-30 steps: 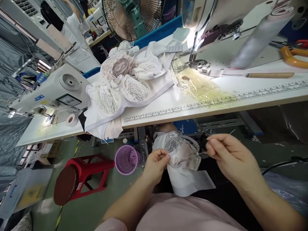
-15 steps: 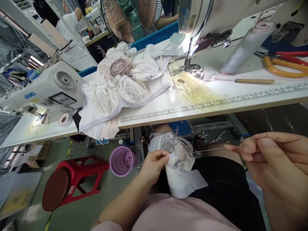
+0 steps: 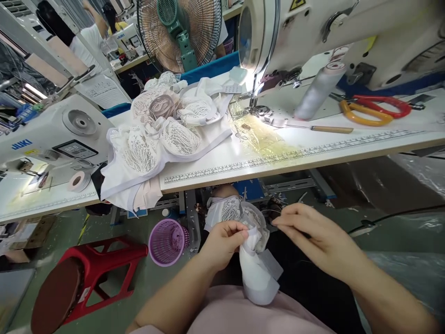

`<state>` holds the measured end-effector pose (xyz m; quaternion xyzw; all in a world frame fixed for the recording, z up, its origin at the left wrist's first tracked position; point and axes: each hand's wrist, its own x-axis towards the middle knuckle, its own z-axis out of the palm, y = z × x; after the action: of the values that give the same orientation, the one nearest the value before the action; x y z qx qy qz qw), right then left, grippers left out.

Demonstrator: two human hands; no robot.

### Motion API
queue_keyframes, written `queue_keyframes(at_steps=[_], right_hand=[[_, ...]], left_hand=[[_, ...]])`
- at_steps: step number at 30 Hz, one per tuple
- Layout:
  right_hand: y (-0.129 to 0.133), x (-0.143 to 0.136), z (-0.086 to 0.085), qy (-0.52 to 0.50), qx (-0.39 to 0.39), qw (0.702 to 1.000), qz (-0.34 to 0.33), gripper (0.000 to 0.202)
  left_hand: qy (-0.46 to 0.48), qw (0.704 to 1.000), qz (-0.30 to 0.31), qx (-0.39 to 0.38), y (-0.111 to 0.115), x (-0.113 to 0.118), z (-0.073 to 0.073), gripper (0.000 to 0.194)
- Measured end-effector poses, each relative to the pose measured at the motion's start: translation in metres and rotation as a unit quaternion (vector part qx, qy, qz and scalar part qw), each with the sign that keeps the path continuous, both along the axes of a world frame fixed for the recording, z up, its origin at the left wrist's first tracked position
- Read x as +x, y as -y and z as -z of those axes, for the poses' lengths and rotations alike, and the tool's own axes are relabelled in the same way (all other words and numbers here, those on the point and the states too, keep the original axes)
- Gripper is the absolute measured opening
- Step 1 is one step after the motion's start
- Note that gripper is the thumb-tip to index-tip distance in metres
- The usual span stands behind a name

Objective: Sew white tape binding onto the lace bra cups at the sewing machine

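My left hand (image 3: pixel 222 243) pinches the edge of a white lace bra (image 3: pixel 257 273) that lies over my lap, one end of it hanging toward me. A lace cup of the bra shows just beyond my fingertips. To the right of the bra is my right hand (image 3: pixel 313 241), its thumb and forefinger pressed together close to the lace. A thin thread runs at those fingertips, only faintly visible now. Part of the bra is hidden behind my left fingers.
A pile of lace bras (image 3: pixel 156 134) lies on the sewing table (image 3: pixel 222 174), left of the lit sewing machine (image 3: pixel 259 41). Orange-handled scissors (image 3: pixel 365 118), a wooden-handled tool (image 3: pixel 332 129) and a thread cone (image 3: pixel 318 95) lie or stand right. Below are a purple basket (image 3: pixel 167 243) and red stool (image 3: pixel 100 273).
My right hand has moved left and inward, from far right with the thread stretched taut to close beside the bra. My left hand keeps its hold. The view has shifted slightly right.
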<state>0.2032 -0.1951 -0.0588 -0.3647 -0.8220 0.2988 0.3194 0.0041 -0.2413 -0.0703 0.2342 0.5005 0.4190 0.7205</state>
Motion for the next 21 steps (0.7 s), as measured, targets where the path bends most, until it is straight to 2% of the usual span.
queue_keyframes(at_steps=[3, 5, 12, 21], right_hand=[[0.0016, -0.0056, -0.0039, 0.057, -0.003, 0.996, -0.071, 0.021], [0.0030, -0.0081, -0.0051, 0.086, 0.001, 0.992, -0.095, 0.023], [0.0021, -0.0085, -0.0057, 0.111, 0.023, 0.987, -0.113, 0.025], [0.0019, -0.0081, -0.0040, 0.117, 0.017, 0.987, -0.110, 0.025]], left_hand=[[-0.011, 1.000, 0.008, -0.001, 0.0002, 0.0039, 0.0009, 0.036], [-0.023, 1.000, 0.016, 0.004, 0.0003, 0.0060, 0.0016, 0.036], [-0.050, 0.998, 0.028, 0.036, -0.0013, 0.0097, 0.0015, 0.031], [-0.060, 0.997, 0.029, 0.034, -0.0023, 0.0113, -0.0012, 0.029]])
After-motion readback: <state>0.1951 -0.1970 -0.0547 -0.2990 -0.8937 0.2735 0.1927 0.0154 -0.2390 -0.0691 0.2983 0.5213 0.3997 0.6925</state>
